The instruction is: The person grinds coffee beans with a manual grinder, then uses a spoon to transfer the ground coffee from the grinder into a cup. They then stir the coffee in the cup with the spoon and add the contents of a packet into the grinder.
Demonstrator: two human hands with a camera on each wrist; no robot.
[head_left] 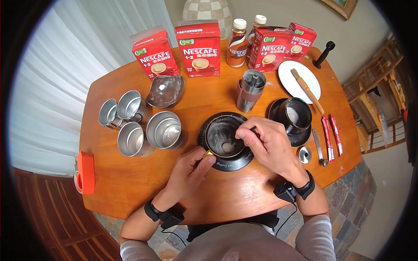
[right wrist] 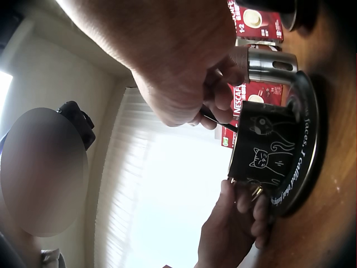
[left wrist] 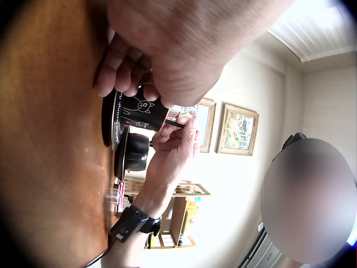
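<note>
A black cup (right wrist: 262, 148) with white cat drawings stands on a black saucer (head_left: 230, 165) in front of me. My left hand (head_left: 189, 172) grips its gold handle (head_left: 208, 154) between thumb and fingers. Over the far right rim, my right hand (head_left: 271, 145) pinches the thin dark handle of a spoon (left wrist: 174, 123). The spoon's bowl end sits low inside the cup, among greyish powder on the bottom and walls. In the right wrist view, the cup is upright and the spoon handle slants in over its rim.
Right: another black cup (head_left: 300, 128) with pale powder, red sachets (head_left: 327, 139), a metal scoop (head_left: 318, 145) and a white plate (head_left: 287, 74) with a brush. Left: several steel cups (head_left: 165, 130) and a dark bowl (head_left: 166, 92). A grinder (head_left: 251, 91) stands ahead, before red Nescafe boxes (head_left: 199, 50) and bottles.
</note>
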